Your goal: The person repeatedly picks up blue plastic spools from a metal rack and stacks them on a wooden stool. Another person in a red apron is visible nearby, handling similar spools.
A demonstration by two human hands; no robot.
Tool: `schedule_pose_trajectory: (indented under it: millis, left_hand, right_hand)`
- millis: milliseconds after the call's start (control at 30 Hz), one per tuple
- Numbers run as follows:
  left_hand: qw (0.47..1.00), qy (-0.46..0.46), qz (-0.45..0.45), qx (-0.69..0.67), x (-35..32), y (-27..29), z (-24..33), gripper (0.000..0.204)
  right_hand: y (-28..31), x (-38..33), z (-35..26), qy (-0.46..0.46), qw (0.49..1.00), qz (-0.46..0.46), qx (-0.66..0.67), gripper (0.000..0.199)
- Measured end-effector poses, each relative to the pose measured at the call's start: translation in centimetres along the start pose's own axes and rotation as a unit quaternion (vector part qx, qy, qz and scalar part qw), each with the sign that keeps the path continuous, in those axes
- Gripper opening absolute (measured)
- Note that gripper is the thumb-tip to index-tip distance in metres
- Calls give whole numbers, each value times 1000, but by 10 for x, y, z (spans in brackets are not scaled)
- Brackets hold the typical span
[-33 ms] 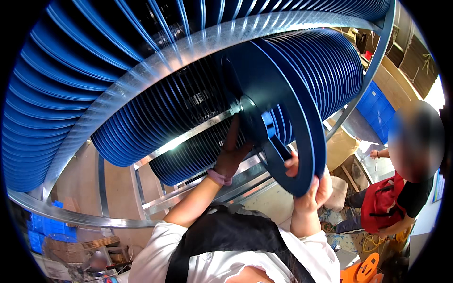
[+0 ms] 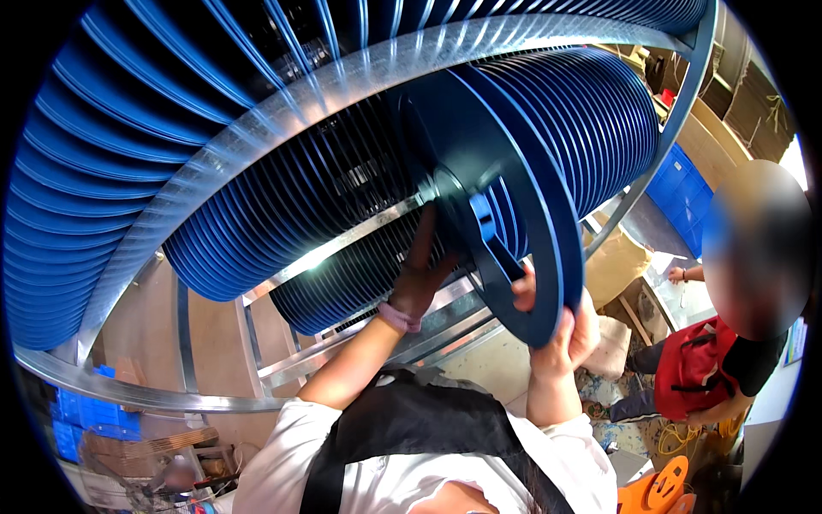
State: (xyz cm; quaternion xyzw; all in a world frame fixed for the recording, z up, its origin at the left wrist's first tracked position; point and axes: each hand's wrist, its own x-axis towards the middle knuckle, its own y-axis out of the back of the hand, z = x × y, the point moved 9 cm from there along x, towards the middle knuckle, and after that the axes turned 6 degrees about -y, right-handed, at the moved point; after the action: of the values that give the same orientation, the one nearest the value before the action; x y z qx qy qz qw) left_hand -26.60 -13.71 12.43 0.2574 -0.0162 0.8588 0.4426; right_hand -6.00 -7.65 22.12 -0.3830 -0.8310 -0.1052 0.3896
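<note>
A large dark blue plastic reel (image 2: 505, 141) with two round flanges and cut-out windows hangs tilted in front of me, around a metal bar. My right hand (image 2: 565, 334) is closed on the lower right rim of this reel, and some of its fingers show through a window. Next to the reel's hub, my left hand (image 2: 418, 287), with a pink band at the wrist, reaches up with fingers stretched and apart. Its fingertips are in shadow by the hub, and I cannot tell how firmly they touch. The metal bar (image 2: 342, 236) runs left from the hub.
Rows of blue discs (image 2: 231, 236) sit left of the reel, and more stacked discs (image 2: 591, 120) sit right of it. A curved metal frame (image 2: 248, 137) arches overhead. A person with a red bag (image 2: 689, 368) stands at the right, near a blue crate (image 2: 681, 197) and an orange object (image 2: 655, 488).
The reel's lower rim has shifted slightly up and left, together with my right hand. My left hand stays by the hub. The person at the right has moved a little.
</note>
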Motion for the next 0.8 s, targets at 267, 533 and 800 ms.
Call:
schedule_pose_trajectory:
  millis: [267,533,800]
  left_hand:
    - [997,42,24,-65,30,4,-49,57]
    - [949,-65,-62,301,32,12,-54,47]
    - [921,-83,-78,373,29,4,-39,47]
  right_hand:
    - [-31,29,28,134,944,73,-294,52]
    - [-27,-51,77,79,947,68,-305,50]
    - [-22,-55,73,113,931,101,-332,47]
